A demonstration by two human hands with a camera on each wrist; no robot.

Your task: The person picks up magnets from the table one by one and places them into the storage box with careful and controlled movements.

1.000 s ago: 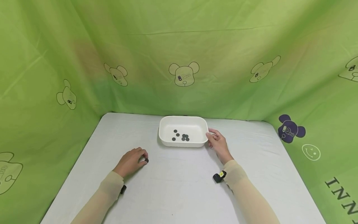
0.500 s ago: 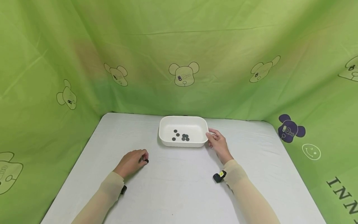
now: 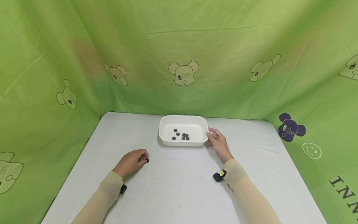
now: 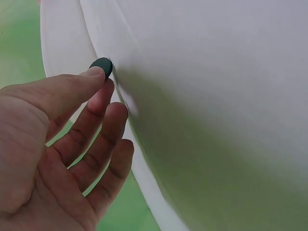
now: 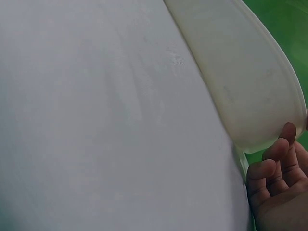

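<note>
My left hand (image 3: 131, 162) is low over the left-centre of the table, in front of the tray. It pinches a small dark round disc (image 4: 102, 67) between thumb and index finger, with the other fingers loosely bent below. A white rectangular tray (image 3: 183, 144) with rounded corners stands at the back centre. Inside it lie several flat dark discs (image 3: 177, 134), mostly towards the front left and middle. My right hand (image 3: 219, 145) holds the tray's right end, thumb at the rim. In the right wrist view, bent fingertips (image 5: 276, 149) lie against the tray's outer wall.
A white cloth covers the table (image 3: 173, 186). Green fabric (image 3: 223, 96) printed with bear heads hangs behind the table and along both sides. Each wrist wears a small black camera, the right one (image 3: 218, 176) with a yellow label.
My left hand has turned very slightly, the disc still pinched at its fingertips. The right hand and the tray have stayed in place.
</note>
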